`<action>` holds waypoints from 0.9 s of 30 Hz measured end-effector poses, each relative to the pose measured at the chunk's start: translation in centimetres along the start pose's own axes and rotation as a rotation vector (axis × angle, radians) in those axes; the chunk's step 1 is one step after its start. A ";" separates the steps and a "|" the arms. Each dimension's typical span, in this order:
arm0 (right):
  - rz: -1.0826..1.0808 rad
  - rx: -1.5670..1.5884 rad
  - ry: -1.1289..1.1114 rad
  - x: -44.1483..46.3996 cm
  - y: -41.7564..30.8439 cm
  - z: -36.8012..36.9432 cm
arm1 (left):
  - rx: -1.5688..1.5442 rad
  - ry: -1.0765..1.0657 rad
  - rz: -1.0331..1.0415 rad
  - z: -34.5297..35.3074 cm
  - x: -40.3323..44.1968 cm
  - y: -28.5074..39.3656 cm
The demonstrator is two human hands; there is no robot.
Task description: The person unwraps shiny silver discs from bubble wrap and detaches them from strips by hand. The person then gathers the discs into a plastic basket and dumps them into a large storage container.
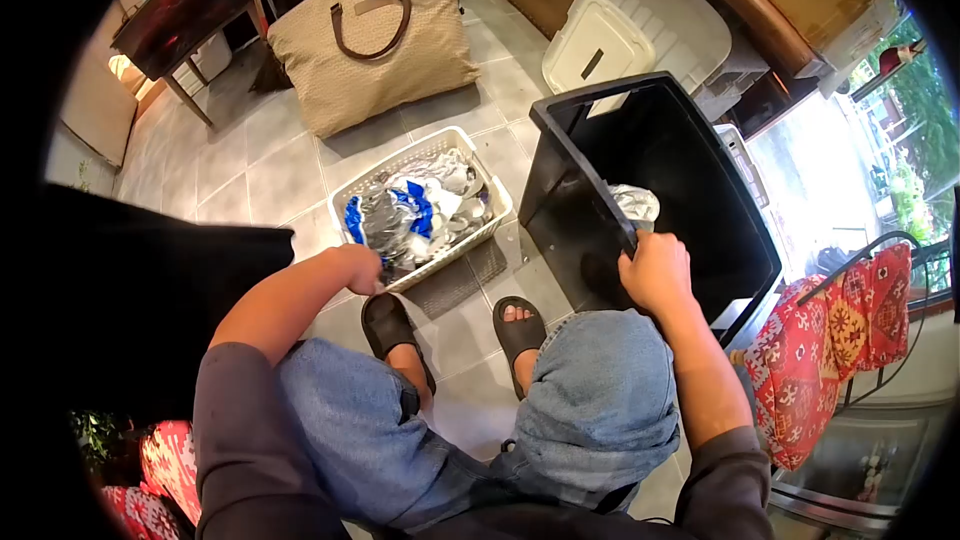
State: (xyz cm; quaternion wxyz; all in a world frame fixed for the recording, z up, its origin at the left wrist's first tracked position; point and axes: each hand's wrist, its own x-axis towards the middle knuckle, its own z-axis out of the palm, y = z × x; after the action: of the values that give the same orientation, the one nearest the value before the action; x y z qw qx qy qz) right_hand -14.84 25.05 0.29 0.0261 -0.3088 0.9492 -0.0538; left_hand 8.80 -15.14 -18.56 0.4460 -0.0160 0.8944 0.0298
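Right hand [657, 270] curled on near-left rim of black bin [560, 175], best kept firm | left hand [357, 268] by white basket [502, 202] near corner, grip can't tell

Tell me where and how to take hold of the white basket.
Probably take the white basket by the rim at both short ends, from left and right: it sits upright on the floor, its rim running around the items inside.

Basket [470, 248] open from above; black bin [562, 208] blocks rightward path
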 end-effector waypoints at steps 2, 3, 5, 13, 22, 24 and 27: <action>-0.012 0.007 0.006 0.9 0.1 0.0 | 0.013 -0.039 -0.008 1.0 -1.4 -0.9; -0.020 0.010 0.023 1.4 0.0 -0.1 | -0.055 0.054 -0.060 1.2 -1.5 -1.0; -0.037 0.029 0.041 2.5 -0.2 0.4 | -0.189 0.245 -0.168 1.3 -1.6 -0.9; -0.457 0.000 -0.025 -1.5 -12.3 -8.9 | -0.375 0.502 -0.449 -1.0 0.5 -0.4; -0.880 -0.082 -0.725 -6.1 -22.2 1.1 | -0.362 0.562 -0.398 -0.2 3.7 -2.5; -0.859 -0.078 -0.853 -5.7 -22.0 2.0 | -0.486 0.707 -0.377 -1.2 2.7 -2.8; -0.829 -0.009 -0.745 -4.6 -22.3 1.7 | -0.667 0.948 -0.269 -2.9 2.0 -5.6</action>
State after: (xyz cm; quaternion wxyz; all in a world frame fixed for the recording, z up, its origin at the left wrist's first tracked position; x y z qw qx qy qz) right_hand 2.06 9.72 1.34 0.3354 -0.6547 0.6750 0.0574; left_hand 5.58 -20.91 -18.68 -0.0314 -0.2801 0.9285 0.2419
